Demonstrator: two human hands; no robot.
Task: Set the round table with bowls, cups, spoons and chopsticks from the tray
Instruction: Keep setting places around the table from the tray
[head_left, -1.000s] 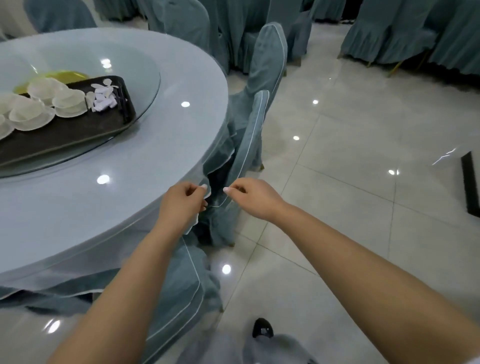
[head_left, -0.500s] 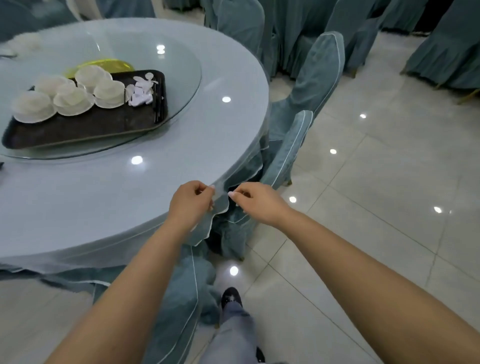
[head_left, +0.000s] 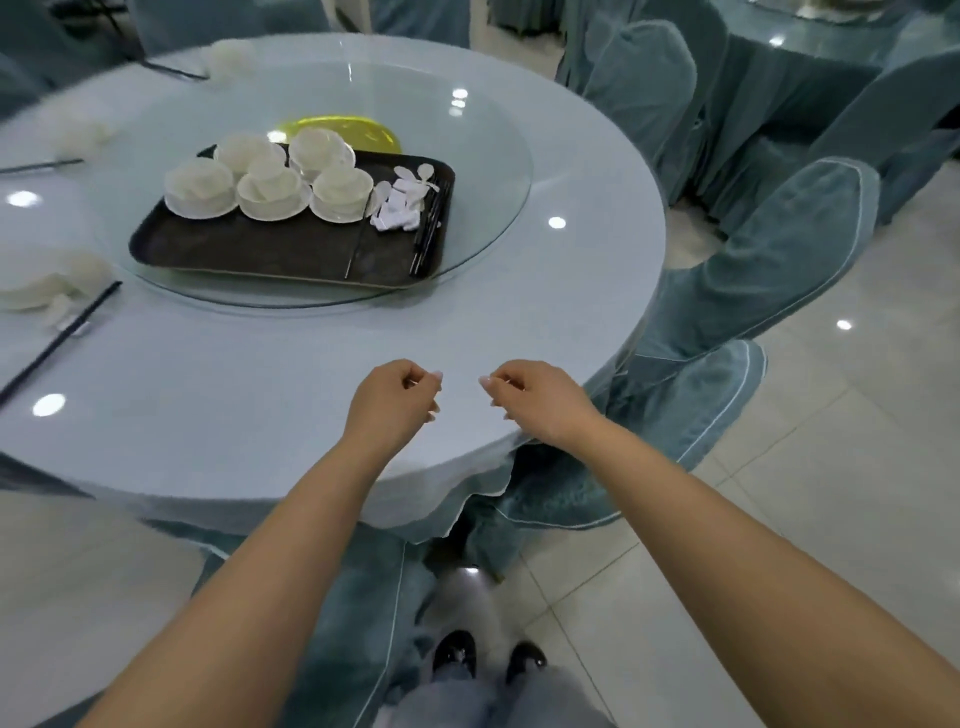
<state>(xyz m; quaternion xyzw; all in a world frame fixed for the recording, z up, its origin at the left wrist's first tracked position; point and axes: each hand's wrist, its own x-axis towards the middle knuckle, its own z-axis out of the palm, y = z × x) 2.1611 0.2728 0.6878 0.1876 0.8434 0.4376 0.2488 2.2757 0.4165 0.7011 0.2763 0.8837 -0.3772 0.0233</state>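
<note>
A dark tray (head_left: 260, 249) sits on the glass turntable (head_left: 493, 171) of the round table (head_left: 260, 374). On the tray are several white bowls and cups on saucers (head_left: 275, 192), white spoons (head_left: 402, 200) and dark chopsticks (head_left: 428, 228). My left hand (head_left: 395, 397) and my right hand (head_left: 535, 397) hover side by side over the table's near edge. Both have curled fingers and nothing visible in them. They are far short of the tray.
A laid place with white dishes (head_left: 47, 286) and chopsticks (head_left: 57, 338) lies at the left rim; more dishes (head_left: 228, 52) stand at the far rim. Covered chairs (head_left: 769, 270) (head_left: 691, 405) crowd the table's right side. My shoes (head_left: 457, 649) stand on the tiled floor.
Both hands have let go of the tablecloth's hanging edge and risen over the table top, a little further apart. My view has swung left towards the tray.
</note>
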